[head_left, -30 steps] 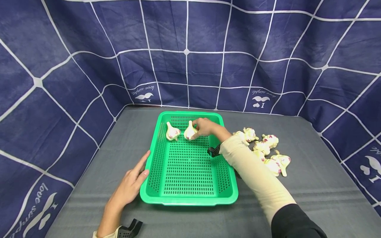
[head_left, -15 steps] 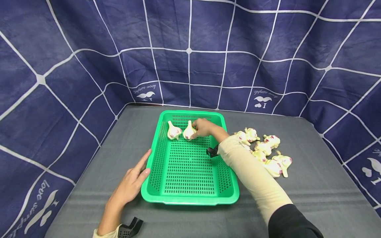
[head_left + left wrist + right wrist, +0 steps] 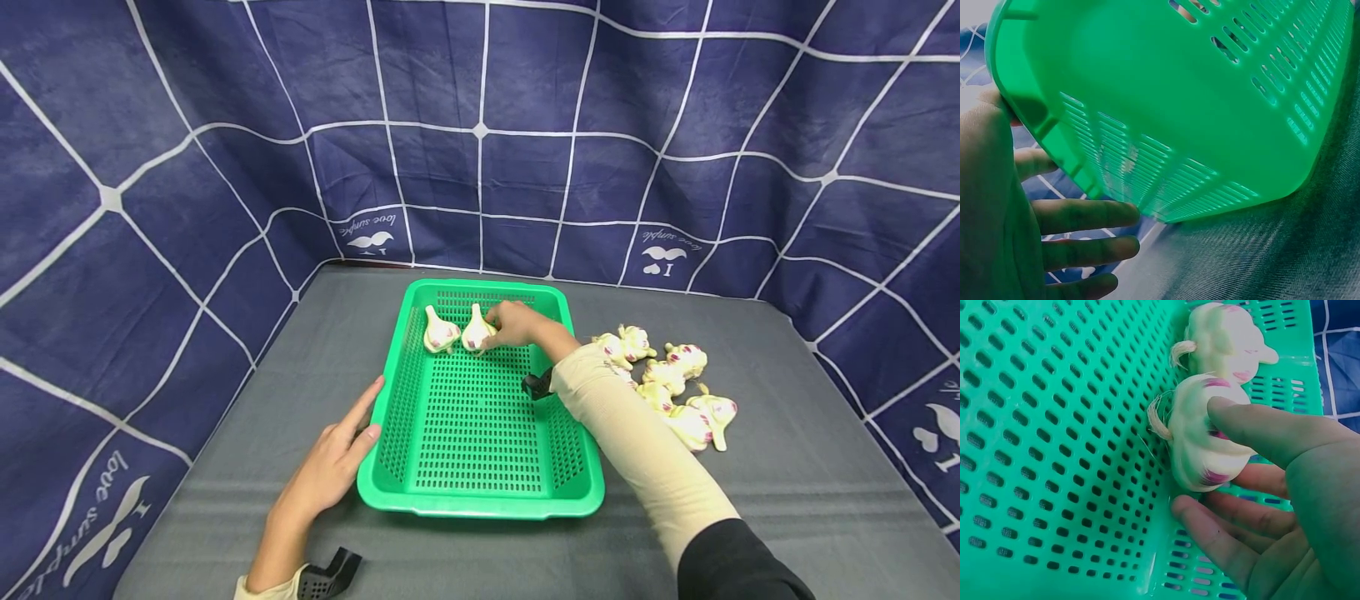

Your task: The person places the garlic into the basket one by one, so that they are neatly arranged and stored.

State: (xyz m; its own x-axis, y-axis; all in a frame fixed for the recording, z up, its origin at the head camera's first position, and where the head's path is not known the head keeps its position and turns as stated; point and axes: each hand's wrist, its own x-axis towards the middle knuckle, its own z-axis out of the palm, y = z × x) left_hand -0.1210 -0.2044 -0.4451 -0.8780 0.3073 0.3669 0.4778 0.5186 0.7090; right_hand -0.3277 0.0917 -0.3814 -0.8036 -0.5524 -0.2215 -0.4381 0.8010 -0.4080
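Observation:
In the head view my right hand (image 3: 515,322) holds a garlic bulb (image 3: 477,331) at the far end of a green perforated basket (image 3: 480,506). Its thumb lies on the bulb in the right wrist view, with fingers bent round the other side. The bulb's root tuft shows there, and purple patches mark its skin. A second garlic bulb (image 3: 441,333) lies right beside it, stem pointing to the back. My left hand (image 3: 327,467) rests along the basket's left rim. In the left wrist view its fingers (image 3: 1088,215) are straight and spread by the basket's outer wall.
Several more garlic bulbs (image 3: 667,375) lie in a loose group on the grey tabletop (image 3: 810,467) right of the basket, partly behind my right forearm. A blue curtain (image 3: 525,167) with white lines rises along the table's back and sides.
The garlic bulb in my right hand has shifted slightly left, closing the small gap to the other bulb. The left hand stays at the rim, and the head view has shifted a little.

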